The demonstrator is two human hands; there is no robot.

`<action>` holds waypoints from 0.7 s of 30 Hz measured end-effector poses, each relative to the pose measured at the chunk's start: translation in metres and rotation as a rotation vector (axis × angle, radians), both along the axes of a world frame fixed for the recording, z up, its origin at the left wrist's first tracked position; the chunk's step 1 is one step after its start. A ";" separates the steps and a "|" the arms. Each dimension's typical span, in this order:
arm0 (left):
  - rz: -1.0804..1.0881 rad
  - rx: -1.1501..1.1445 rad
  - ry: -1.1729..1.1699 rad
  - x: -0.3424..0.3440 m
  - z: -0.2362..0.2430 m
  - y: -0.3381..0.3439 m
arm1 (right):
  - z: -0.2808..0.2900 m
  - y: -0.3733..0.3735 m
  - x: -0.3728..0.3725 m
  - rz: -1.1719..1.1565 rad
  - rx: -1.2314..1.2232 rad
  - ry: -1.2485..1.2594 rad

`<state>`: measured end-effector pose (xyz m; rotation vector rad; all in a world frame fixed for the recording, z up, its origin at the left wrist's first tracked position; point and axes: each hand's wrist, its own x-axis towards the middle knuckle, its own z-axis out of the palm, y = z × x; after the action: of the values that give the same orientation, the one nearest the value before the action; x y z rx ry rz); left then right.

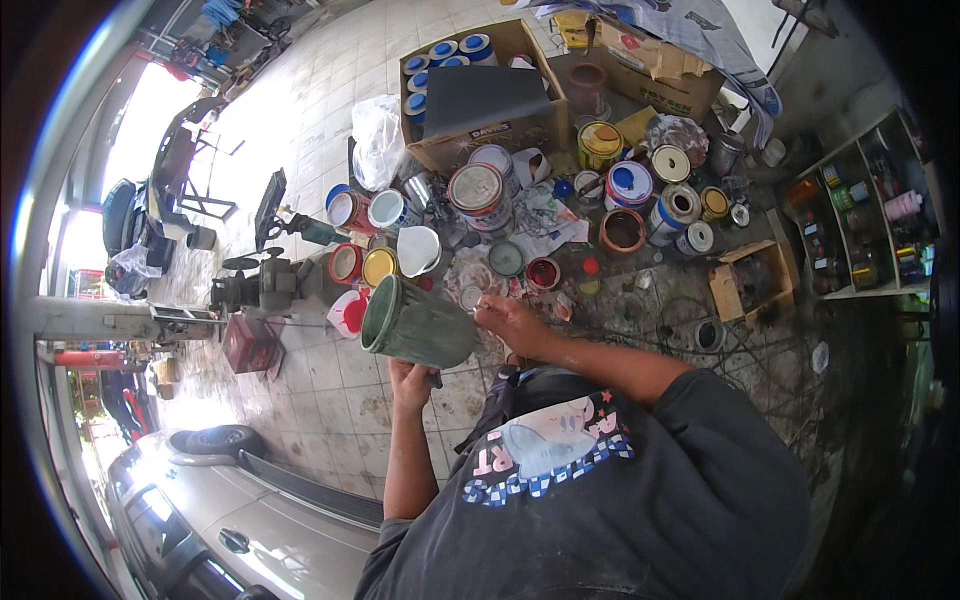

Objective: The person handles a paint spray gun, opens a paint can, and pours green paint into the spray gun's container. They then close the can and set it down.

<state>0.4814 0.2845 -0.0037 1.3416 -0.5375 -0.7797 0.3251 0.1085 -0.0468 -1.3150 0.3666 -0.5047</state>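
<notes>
A dull green bucket [425, 325] lies tilted on its side in the air, its mouth toward the left. My left hand [410, 380] holds it from below, near the rim, with the fingers partly hidden beneath it. At the bucket's base, my right hand [508, 325] has its fingers closed against the bottom edge. Beyond the bucket stand a can with a yellow top [380, 266] and a white container [419, 250] with a cut, open mouth. A white piece with bright red paint [350, 313] is on the floor left of the bucket.
Many paint cans, among them a large one [476, 187], crowd the tiled floor ahead. Behind them is a cardboard box [490, 140] of blue-capped cans. A small open carton [752, 282] and a shelf [860, 210] stand right. A silver car [250, 510] is at lower left.
</notes>
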 end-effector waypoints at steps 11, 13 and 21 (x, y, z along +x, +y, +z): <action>-0.006 0.075 -0.205 -0.009 0.003 0.006 | 0.027 -0.003 0.013 0.152 0.748 0.278; 0.018 0.090 -0.199 -0.010 0.002 0.009 | 0.033 -0.008 0.014 0.220 0.860 0.442; -0.206 0.068 -0.682 -0.005 0.019 0.010 | -0.010 -0.016 0.006 0.506 0.828 0.370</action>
<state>0.4760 0.2949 0.0150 1.6284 -1.2089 -0.4895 0.3308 0.0921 -0.0567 -0.6344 0.4599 0.3150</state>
